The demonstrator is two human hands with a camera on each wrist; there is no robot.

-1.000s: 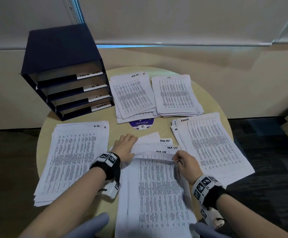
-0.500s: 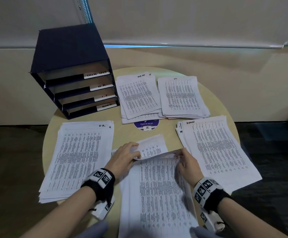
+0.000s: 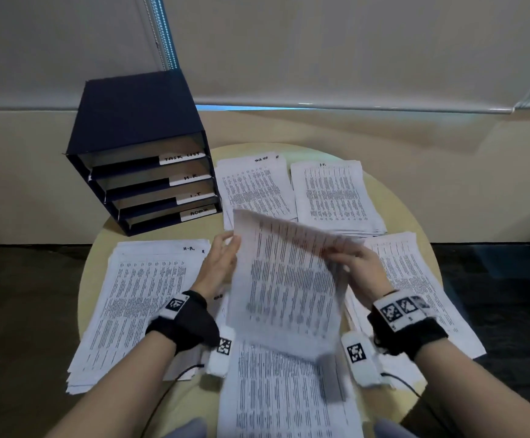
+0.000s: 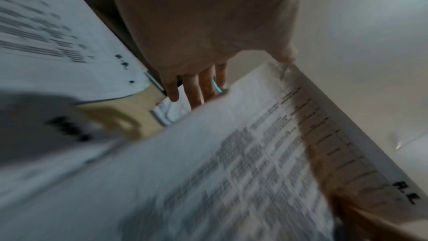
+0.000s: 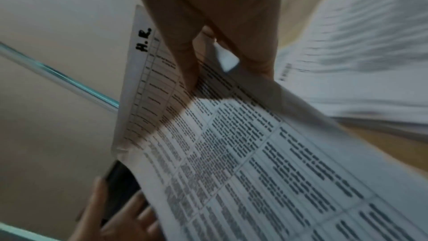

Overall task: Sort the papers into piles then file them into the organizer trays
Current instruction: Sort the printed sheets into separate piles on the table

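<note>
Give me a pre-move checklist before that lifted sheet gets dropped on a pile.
1. Sheet's label read: ok. The lifted sheet is marked H.R. in its top corner, seen in the right wrist view.
2. Grip: ok. The right hand pinches the sheet's top right edge; the left hand, fingers straight, touches its left edge.
3. Single sheet: cannot tell; the picture is blurred and a second layer may lie behind.
4. Target pile located: ok. The H.R. pile lies on the left of the table.
5. Path to it: ok. Only the left hand lies between sheet and pile.
6. Source stack undisturbed: cannot tell; partly hidden by the sheet.
</note>
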